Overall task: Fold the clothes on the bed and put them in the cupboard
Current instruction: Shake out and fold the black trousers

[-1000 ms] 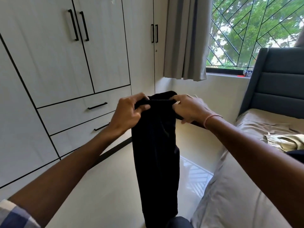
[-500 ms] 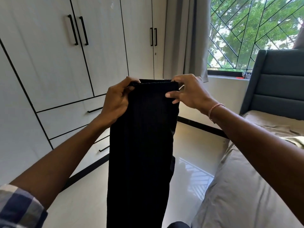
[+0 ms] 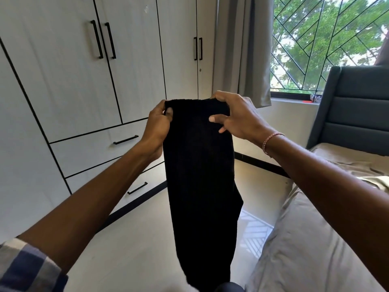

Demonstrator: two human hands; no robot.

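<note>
The beige-sheeted bed [image 3: 305, 249] carries 1 pale yellow garment [image 3: 379, 183].

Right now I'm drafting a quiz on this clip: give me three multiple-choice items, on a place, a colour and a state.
1. The cupboard stands where? A. left of the garment B. right of it C. under it
2. The garment's colour? A. white B. black C. red
3. The cupboard doors are: A. open B. removed C. shut
Answers: 1 A, it fills the view's left; 2 B, the hanging cloth is black; 3 C, all doors lie flush.
</note>
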